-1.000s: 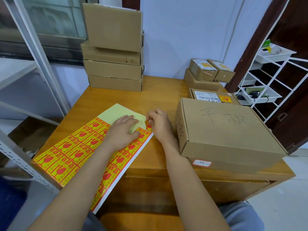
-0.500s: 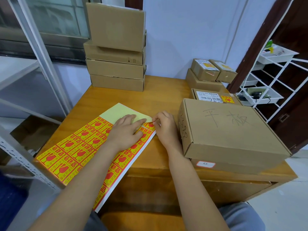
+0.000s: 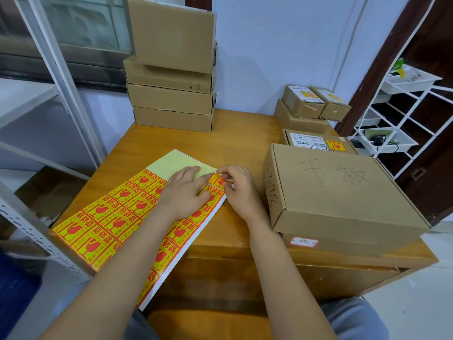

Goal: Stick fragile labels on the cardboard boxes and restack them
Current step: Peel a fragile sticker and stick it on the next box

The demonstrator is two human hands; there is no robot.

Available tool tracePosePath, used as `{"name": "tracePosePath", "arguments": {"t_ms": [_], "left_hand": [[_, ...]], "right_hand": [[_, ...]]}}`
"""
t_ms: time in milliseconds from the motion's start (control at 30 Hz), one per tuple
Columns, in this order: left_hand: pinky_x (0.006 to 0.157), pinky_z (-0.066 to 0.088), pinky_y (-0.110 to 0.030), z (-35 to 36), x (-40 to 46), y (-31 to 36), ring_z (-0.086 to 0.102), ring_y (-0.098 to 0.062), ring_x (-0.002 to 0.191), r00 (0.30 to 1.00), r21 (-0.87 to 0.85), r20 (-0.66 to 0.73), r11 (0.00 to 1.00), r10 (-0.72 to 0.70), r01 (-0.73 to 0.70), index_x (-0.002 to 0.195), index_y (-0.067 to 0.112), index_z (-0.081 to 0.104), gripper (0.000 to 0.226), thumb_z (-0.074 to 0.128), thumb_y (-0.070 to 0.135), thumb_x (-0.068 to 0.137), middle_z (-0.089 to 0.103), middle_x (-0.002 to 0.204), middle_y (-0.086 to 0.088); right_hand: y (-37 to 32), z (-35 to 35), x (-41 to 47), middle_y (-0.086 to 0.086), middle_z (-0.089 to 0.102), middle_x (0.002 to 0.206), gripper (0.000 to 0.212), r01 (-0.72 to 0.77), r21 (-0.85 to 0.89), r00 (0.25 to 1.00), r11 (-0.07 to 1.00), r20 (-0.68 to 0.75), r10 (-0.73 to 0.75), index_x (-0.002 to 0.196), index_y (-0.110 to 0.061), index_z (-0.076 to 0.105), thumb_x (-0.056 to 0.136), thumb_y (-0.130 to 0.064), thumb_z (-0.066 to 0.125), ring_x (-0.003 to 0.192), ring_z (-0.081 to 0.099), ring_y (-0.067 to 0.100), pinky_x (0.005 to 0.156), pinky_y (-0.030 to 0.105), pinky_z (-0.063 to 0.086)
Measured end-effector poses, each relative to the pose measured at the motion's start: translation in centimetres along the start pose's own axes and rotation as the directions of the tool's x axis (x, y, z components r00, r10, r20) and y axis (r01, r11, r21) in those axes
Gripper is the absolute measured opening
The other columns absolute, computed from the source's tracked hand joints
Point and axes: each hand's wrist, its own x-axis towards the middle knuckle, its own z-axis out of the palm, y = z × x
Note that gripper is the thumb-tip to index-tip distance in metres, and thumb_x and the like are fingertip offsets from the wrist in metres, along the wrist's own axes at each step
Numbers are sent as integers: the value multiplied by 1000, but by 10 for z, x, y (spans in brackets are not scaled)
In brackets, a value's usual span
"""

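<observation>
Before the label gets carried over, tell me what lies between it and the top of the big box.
Nothing visible does. The right hand pinches the label at the sheet's corner; the big box sits just to its right, with bare table between and its handwritten top uncovered.

The scene is seen through a single wide-angle view, taken from head height and aimed forward and down over the worktop. Both forearms are seen entering from the bottom edge, so the near part of the worktop is viewed from close above, while its far edge and the blue wall behind are seen further off at a flatter angle. The left hand and right hand are placed close to the centre of the picture. Straight lines near the borders, such as the metal shelving post at left and the white wire rack at right, are bent by the lens. No second view is given.
</observation>
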Motion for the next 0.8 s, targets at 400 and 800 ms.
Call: {"name": "tracePosePath", "arguments": {"t_ms": [400, 800], "left_hand": [[115, 15, -41, 1, 1, -2, 13, -20, 143, 1000, -18, 5, 1000, -7, 8, 145, 37, 26, 67, 21, 56, 81, 22, 154, 1], [114, 16, -40, 2, 2, -2, 15, -19, 142, 1000, -1, -4, 1000, -4, 4, 144, 32, 31, 56, 30, 52, 91, 23, 153, 2]], "right_hand": [[7, 6, 3, 2, 60, 109, 24, -142, 31, 990, 989, -11, 143, 113, -17, 62, 95, -11, 47, 104, 56, 20, 92, 49, 46], [0, 3, 6, 3, 60, 114, 28, -55, 194, 996, 979, -55, 67, 118, -11, 60, 94, -4, 50, 102, 57, 11, 81, 22, 51]]}}
